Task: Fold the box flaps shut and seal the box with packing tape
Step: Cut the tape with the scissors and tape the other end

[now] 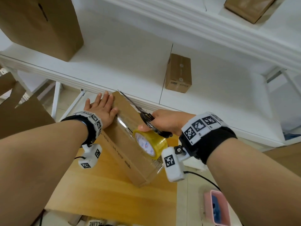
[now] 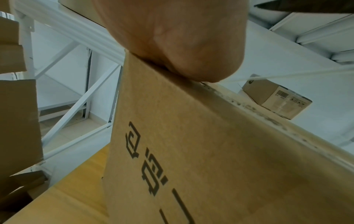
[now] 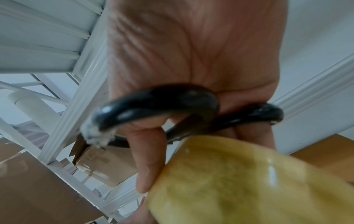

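While the left hand (image 1: 101,106) is lying flat with straight fingers on the far end of the box (image 1: 130,144), the right hand (image 1: 164,122) is hovering over the box's middle, its grip clenched around black scissors (image 1: 146,119). The box is sitting closed at the centre of the head view, on a wooden surface (image 1: 101,190), running from upper left to lower right. Clear tape (image 1: 123,123) is already lying glossy along its top seam and wrapping over the near end. A yellowish tape roll (image 1: 150,143) is standing on the box top just below the right hand, the thumb resting against its upper edge.

Only the head view is showing the scissor blades, which are pointing up and left toward the box's far corner, and a pink tray (image 1: 217,207) in the lower right. White shelves (image 1: 130,51) with other cardboard boxes are filling the upper frame.

From the left wrist, the heel of the palm (image 2: 182,45) is pressing on the box's top edge, and dark printed characters (image 2: 149,163) are running down the side wall, barely legible from the head. The fingers are hidden there.

From the right wrist, the scissor loops (image 3: 157,104) are showing blurred, with fingers through them, one finger (image 3: 149,159) extending down beside the roll (image 3: 249,186), which is filling the lower right.
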`<action>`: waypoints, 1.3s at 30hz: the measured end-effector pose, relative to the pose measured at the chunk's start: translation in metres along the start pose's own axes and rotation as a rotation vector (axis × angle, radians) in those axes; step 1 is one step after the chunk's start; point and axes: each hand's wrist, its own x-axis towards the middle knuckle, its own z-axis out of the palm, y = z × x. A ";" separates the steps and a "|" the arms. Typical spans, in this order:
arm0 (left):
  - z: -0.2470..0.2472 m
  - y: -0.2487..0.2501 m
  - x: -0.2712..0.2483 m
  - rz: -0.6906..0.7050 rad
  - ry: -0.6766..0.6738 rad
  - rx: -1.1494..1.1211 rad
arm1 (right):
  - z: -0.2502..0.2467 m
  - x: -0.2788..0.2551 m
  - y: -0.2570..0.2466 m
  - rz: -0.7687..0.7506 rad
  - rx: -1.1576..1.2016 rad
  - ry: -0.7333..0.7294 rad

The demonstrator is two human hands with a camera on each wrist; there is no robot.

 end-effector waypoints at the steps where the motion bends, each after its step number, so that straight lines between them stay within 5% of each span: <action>1: 0.000 0.002 0.000 -0.001 -0.001 0.004 | 0.001 0.000 0.001 0.009 0.005 0.013; 12: -0.001 0.029 -0.006 -0.040 0.153 0.141 | 0.011 -0.003 0.014 -0.018 0.100 0.153; 19: 0.013 0.057 -0.028 0.140 0.032 -0.004 | 0.018 0.000 0.020 -0.007 0.171 0.146; 31: 0.031 0.058 -0.019 0.104 0.040 0.009 | 0.020 -0.002 0.040 0.024 0.148 0.209; 39: 0.033 0.061 -0.018 0.122 0.032 0.014 | 0.021 -0.020 0.073 0.081 0.054 0.114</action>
